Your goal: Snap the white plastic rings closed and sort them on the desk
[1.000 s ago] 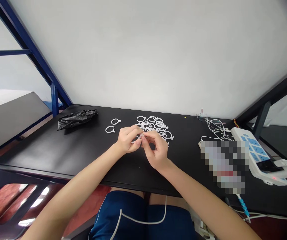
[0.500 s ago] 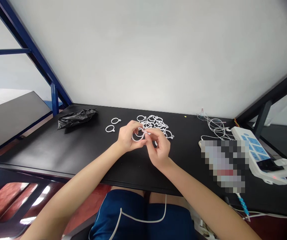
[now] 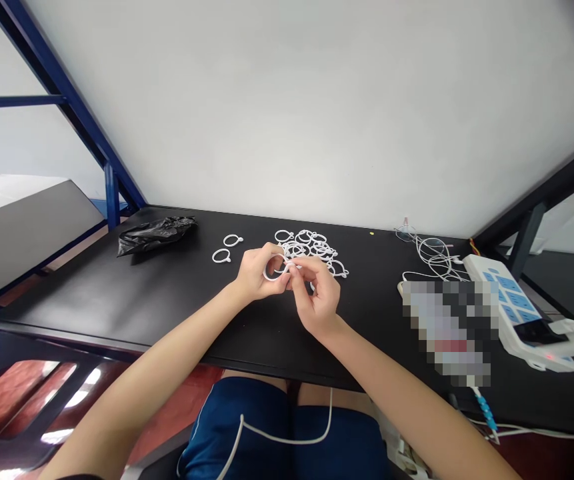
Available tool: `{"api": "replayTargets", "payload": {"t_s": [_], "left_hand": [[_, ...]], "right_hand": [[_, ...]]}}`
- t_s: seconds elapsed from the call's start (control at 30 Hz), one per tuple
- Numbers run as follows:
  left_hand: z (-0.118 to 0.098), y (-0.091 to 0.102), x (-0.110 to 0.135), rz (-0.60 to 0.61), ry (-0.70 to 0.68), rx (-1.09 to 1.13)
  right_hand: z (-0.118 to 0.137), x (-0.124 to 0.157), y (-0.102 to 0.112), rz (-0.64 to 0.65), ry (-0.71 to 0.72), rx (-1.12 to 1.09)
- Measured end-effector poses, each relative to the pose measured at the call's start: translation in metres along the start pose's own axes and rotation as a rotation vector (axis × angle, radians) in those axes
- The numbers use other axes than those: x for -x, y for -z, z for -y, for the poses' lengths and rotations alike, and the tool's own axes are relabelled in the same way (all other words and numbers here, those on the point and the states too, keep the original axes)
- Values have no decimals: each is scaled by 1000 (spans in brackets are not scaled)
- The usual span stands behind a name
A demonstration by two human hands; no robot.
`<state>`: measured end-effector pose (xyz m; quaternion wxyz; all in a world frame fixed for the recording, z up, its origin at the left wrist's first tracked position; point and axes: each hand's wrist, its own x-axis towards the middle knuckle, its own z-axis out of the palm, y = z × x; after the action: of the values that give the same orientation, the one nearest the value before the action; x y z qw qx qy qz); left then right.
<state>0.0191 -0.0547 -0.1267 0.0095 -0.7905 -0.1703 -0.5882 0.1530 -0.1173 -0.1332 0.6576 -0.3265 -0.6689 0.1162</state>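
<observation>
- Two hands share one white ring (image 3: 273, 279), raised over the tabletop (image 3: 167, 300) just on the near side of the pile of white rings (image 3: 297, 251).
- Left hand (image 3: 261, 272): its grip is curled around the hoop, thumb below, fingers above.
- Right hand (image 3: 318, 287): thumb and forefinger pinch at the hoop's right side; exactly what lies between the tips is too small to tell.
- To handle it well, I would let the left steady the hoop lightly, without bending it out of round, and leave the fine work to the right fingertips.
- Keep the pinch in plain sight; the fingers partly hide it.
- Mind the pile: the right knuckles overlap its near edge in this view, so a sideways sweep could scatter rings.
- Easier room to move lies left, short of the upper loose ring (image 3: 241, 239), the lower loose ring (image 3: 228, 260) and the black plastic bag (image 3: 157, 235).
- Rightward, the pixelated object (image 3: 447, 333) and power strip (image 3: 504, 300) limit reach.
</observation>
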Motion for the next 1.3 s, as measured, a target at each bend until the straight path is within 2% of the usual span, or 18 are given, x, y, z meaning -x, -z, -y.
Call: {"api": "replayTargets", "payload": {"t_s": [0.5,1.1,1.3], "left_hand": [[-4,-2,3,2,60,-10],[-4,-1,2,-8,19,-54],[-5,-2,1,-15,5,-60]], "right_hand": [[-1,-2,1,-3,11,39],[-4,-3,1,14,-26,63],[-4,-3,-1,33,-87,-16]]}}
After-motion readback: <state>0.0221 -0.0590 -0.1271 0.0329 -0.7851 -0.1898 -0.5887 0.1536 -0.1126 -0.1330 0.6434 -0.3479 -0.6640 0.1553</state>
